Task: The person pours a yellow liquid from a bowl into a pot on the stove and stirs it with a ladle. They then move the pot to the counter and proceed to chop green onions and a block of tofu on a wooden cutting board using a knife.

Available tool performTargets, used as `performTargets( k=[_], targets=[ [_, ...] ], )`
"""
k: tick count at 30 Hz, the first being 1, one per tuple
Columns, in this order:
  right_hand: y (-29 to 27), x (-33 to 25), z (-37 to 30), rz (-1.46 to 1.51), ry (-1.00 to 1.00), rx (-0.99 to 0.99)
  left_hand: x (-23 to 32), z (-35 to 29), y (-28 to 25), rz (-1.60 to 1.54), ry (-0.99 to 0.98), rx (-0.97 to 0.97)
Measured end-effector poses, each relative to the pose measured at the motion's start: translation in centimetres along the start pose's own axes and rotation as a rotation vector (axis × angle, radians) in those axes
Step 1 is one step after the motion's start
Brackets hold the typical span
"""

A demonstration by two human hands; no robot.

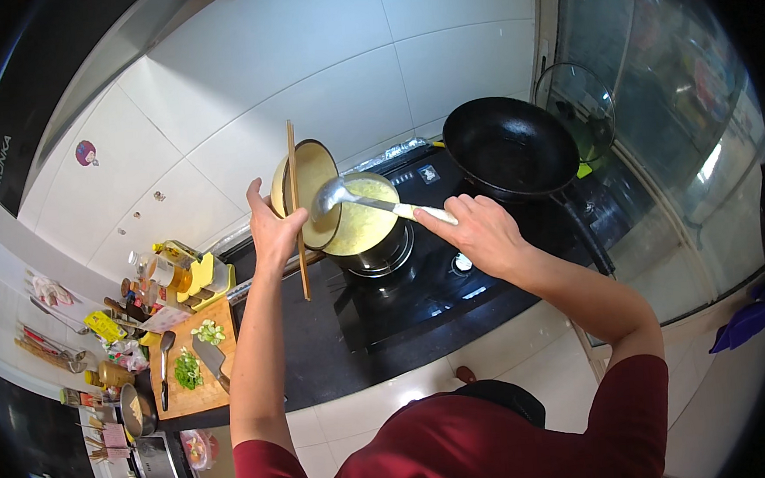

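My left hand (274,232) is closed round a cream bowl (317,166) with a dark rim. The bowl is tipped on its side, mouth towards the pot, and a pair of wooden chopsticks (293,161) is pinned against it under my thumb. In my right hand (485,233) is a ladle (380,206) with a pale handle. Its metal head is at the bowl's mouth; whether it touches the bowl I cannot tell. Just below stands a pot (375,264) on the left burner, filled with pale yellow, speckled soup (366,231).
A black wok (510,143) sits on the right side of the black cooktop (396,313), a glass lid (580,104) behind it. To the left, a cutting board (204,394) carries chopped greens (188,369), a cleaver (210,356) and a dark spatula (164,366). Bottles (167,274) line the wall.
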State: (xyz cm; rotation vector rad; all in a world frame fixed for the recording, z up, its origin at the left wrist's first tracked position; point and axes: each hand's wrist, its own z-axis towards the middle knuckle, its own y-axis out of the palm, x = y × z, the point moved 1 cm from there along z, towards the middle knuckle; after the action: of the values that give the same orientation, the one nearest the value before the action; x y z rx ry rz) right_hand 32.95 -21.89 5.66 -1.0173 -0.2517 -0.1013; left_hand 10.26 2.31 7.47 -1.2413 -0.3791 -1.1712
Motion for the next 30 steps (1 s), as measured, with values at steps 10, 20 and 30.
performTargets(
  k=[10, 20, 30],
  targets=[
    [0.3, 0.6, 0.2, 0.126, 0.017, -0.013, 0.1, -0.4, -0.5, -0.002, 0.107, -0.007],
    [0.0, 2.3, -0.3, 0.083, -0.100, -0.017, 0.7, -0.3, -0.8, -0.010, 0.175, -0.024],
    [0.1, 2.5, -0.7, 0.029, -0.132, 0.013, 0.2, -0.2, 0.0, -0.022, 0.204, -0.030]
  ],
)
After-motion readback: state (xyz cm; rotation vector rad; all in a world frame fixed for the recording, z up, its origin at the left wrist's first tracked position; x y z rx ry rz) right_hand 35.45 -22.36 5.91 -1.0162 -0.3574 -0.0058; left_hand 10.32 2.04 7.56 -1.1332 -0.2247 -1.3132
